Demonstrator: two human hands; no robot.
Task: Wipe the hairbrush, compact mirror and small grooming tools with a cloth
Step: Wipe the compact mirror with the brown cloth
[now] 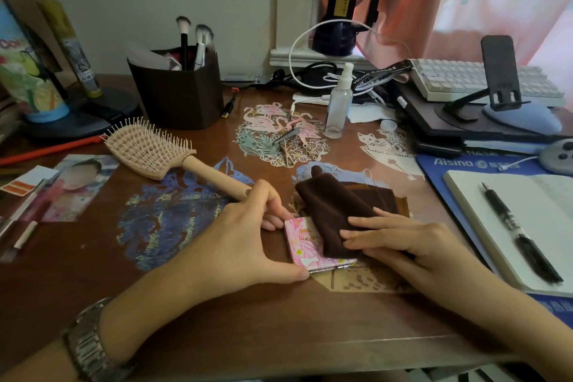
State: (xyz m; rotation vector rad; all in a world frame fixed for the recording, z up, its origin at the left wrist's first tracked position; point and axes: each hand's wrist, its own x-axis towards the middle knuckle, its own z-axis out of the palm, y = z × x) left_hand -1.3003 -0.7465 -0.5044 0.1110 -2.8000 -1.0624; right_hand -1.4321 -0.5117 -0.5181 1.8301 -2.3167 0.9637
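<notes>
Brown cloth (335, 217) under flat right hand (412, 242); left hand (248, 236) pinches compact mirror (305, 245).

Brown desk (248, 313) bears hairbrush (148, 149), compact mirror (305, 245), spray bottle (339, 105), notebook (524, 226).

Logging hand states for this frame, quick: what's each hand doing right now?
Left hand: thumb and fingers clamp the edges of the compact mirror, steadying it.
Right hand: fingers flat, pressing the brown cloth onto the mirror.
</notes>
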